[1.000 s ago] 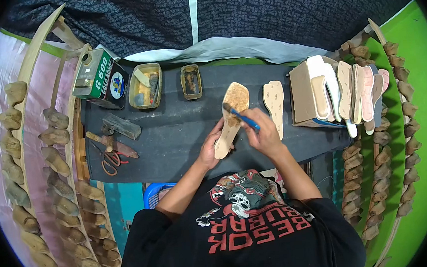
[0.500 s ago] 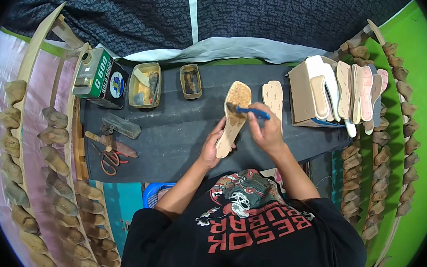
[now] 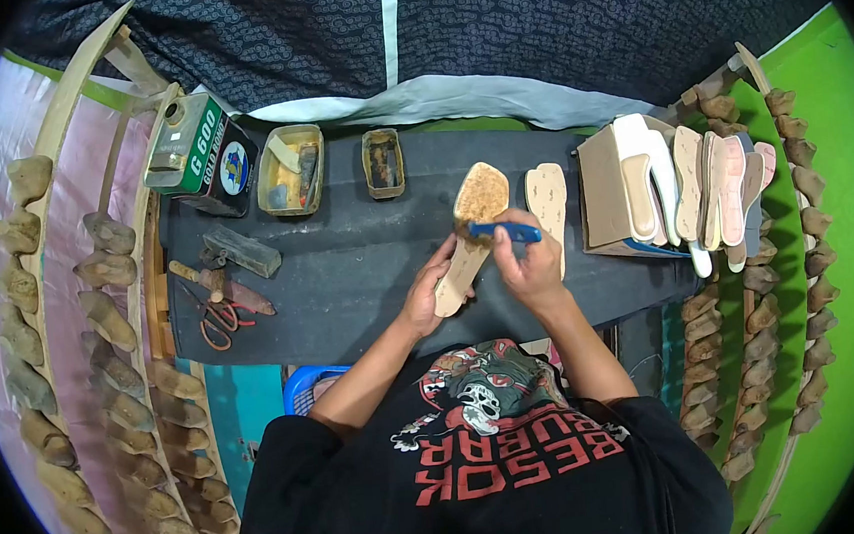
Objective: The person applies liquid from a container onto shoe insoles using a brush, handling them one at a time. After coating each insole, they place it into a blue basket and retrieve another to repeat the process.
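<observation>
My left hand (image 3: 425, 297) is closed around the heel end of a tan shoe insole (image 3: 482, 194), holding it tilted above the table. A brownish wet-looking coat covers the insole's wide front part; the lower part is bare with small printed marks. In my right hand (image 3: 532, 269) is a brush with a blue handle (image 3: 507, 232), its bristles on the insole near the edge of the coated area. A second insole (image 3: 546, 197) lies on the table just beyond my right hand, partly hidden by it.
A cardboard box (image 3: 603, 188) packed with insoles stands at right. A green glue can (image 3: 200, 154), two small tubs (image 3: 289, 172) (image 3: 382, 163), a dark block (image 3: 242, 251), a hammer (image 3: 212, 280) and scissors (image 3: 219, 326) are at left. Racks of shoe lasts (image 3: 106, 269) flank the table.
The brush has moved down the insole from the middle of the coated front toward the narrower part. My left hand and the insole have barely shifted.
</observation>
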`<move>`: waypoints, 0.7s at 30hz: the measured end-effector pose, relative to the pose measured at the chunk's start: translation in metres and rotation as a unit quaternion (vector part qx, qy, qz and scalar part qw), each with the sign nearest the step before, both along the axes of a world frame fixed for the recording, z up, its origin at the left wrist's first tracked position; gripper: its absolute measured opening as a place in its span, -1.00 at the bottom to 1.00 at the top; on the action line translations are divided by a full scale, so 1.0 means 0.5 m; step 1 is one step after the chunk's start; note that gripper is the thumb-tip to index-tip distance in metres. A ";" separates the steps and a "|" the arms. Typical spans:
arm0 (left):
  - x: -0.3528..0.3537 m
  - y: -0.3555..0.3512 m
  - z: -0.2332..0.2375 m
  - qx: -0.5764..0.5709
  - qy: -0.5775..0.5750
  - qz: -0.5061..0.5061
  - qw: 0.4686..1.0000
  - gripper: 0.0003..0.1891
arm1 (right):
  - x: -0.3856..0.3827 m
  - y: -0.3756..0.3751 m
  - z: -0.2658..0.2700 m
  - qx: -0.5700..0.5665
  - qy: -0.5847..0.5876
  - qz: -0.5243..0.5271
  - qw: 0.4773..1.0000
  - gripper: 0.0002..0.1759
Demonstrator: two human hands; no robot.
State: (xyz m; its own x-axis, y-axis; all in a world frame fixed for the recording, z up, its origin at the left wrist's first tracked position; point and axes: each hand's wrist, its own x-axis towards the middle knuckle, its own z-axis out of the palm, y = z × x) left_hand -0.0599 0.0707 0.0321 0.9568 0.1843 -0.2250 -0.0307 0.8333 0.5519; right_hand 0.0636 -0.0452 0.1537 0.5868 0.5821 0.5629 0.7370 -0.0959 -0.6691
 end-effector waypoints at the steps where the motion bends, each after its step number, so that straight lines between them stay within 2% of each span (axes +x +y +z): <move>1: 0.001 -0.001 0.002 0.009 -0.014 -0.006 1.000 -0.30 | 0.008 0.001 0.005 0.010 0.000 -0.015 1.000 -0.82; 3: 0.007 -0.002 0.005 0.027 -0.044 -0.019 0.998 -0.29 | 0.021 0.002 0.013 -0.004 0.003 -0.029 1.000 -0.83; 11: 0.007 -0.007 -0.009 0.016 -0.008 -0.016 1.000 -0.28 | 0.010 -0.004 0.007 -0.021 -0.027 0.004 0.999 -0.85; 17: 0.014 -0.012 -0.002 0.020 -0.043 -0.029 0.998 -0.28 | 0.041 0.000 0.024 -0.007 -0.006 -0.043 0.999 -0.85; 21: 0.015 -0.019 -0.011 0.008 -0.030 -0.025 0.999 -0.28 | 0.035 -0.006 0.019 -0.013 -0.012 -0.021 1.000 -0.84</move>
